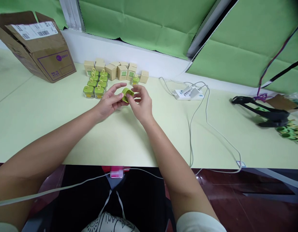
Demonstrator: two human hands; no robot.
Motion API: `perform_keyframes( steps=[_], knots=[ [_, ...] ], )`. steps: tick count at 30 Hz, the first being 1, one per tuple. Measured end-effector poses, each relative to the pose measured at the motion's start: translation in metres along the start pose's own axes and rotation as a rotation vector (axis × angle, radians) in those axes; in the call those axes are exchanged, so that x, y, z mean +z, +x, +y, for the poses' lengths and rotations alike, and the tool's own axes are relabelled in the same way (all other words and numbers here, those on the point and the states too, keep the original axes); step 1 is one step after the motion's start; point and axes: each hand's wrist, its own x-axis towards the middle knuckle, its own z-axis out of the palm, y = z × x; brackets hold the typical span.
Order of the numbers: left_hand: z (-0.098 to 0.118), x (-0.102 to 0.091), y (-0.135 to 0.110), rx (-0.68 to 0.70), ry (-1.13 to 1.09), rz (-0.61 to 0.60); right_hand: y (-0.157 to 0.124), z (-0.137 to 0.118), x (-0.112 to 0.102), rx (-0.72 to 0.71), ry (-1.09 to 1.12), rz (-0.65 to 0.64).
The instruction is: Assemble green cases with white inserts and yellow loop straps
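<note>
Above the table, my left hand (108, 102) and my right hand (142, 105) both grip one small green lid (126, 91). Its hollow side faces me. The left thumb and fingers hold its left edge, while my right thumb presses at the inside and the right fingers wrap the far side, partly hidden. Just behind my left hand stand several small clear jars (99, 92) with green lids and yellowish loops, in two rows. A single similar jar (135, 80) stands behind my right hand.
Several small cardboard boxes (122, 72) line the wall behind the jars. A large open carton (40, 51) leans at the left. To the right are a power strip (189, 93) with white cables, a black stand-like object (265, 111) and green-yellow pieces (290, 132).
</note>
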Motion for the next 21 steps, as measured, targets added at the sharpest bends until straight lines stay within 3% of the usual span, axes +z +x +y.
perform_keyframes(
  steps=[3,14,21],
  knots=[
    [0.001,-0.002,0.001,-0.008,-0.004,-0.028,0.003,0.001,-0.002,0.022,0.099,-0.111],
    [0.001,-0.003,0.001,-0.087,-0.046,-0.031,0.004,-0.007,-0.006,0.126,0.188,-0.121],
    [0.001,-0.003,0.001,-0.12,-0.087,-0.012,0.007,-0.013,-0.013,0.15,0.228,-0.199]
  ],
)
